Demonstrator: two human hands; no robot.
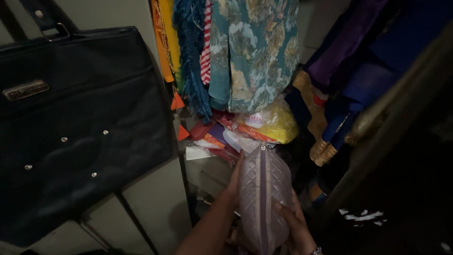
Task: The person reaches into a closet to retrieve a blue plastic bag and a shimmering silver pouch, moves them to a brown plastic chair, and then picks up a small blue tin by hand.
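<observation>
Quilted mauve pouch (263, 198) held upright, zip facing the camera, below the hanging clothes (245, 52) and in front of a shelf (207, 170) stuffed with packets. Left hand (234, 182) flat along its left side, fingers extended; right hand (292, 222) wrapped around its lower right, fingers (279, 207) curled onto the front. Black handbag (75, 132) hanging at left.

Quilted pouch (263, 198) low at centre between left hand (232, 186) and right hand (295, 222), handbag (80, 127) hanging far left, hanging garments (245, 52) above, plastic packets (264, 125) piled behind the pouch.
</observation>
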